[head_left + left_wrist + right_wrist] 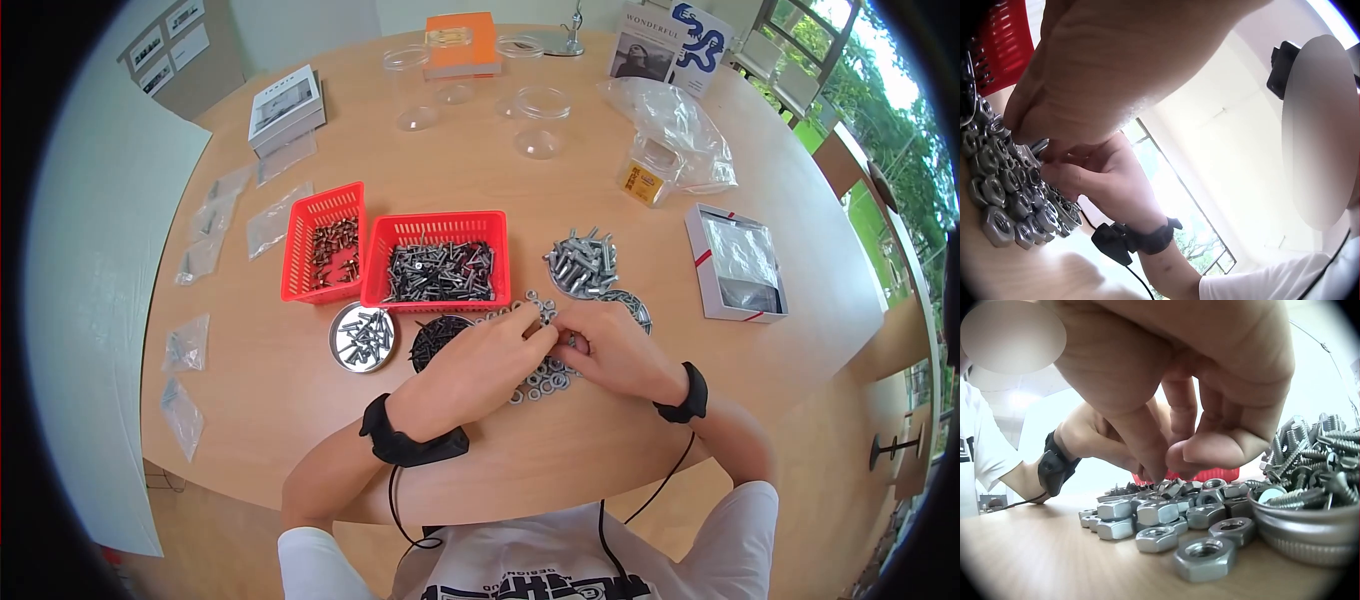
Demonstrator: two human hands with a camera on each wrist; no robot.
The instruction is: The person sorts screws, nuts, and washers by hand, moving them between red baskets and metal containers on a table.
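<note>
Silvery hex nuts [545, 385] lie in a loose heap on the table, some stacked on others in the right wrist view. My left hand [475, 365] reaches over the heap from the left, its fingers bent downward. From the other side comes my right hand [615, 345], thumb and fingers curled in. The fingertips of both hands meet just above the nuts [1205, 556]. I cannot tell what is pinched between them. Beside the right hand, a round metal lid [1304, 531] holds screws. A dish of black screws [430, 343] is partly covered by the left hand.
Two red baskets [508, 260] of fasteners stand behind the hands. A tin of screws [365, 338] is at the left, a heap of bolts [583, 262] behind the nuts. An open white box [738, 265] lies right; plastic bags [185, 343] line the left edge. Clear domes [540, 143] stand farther back.
</note>
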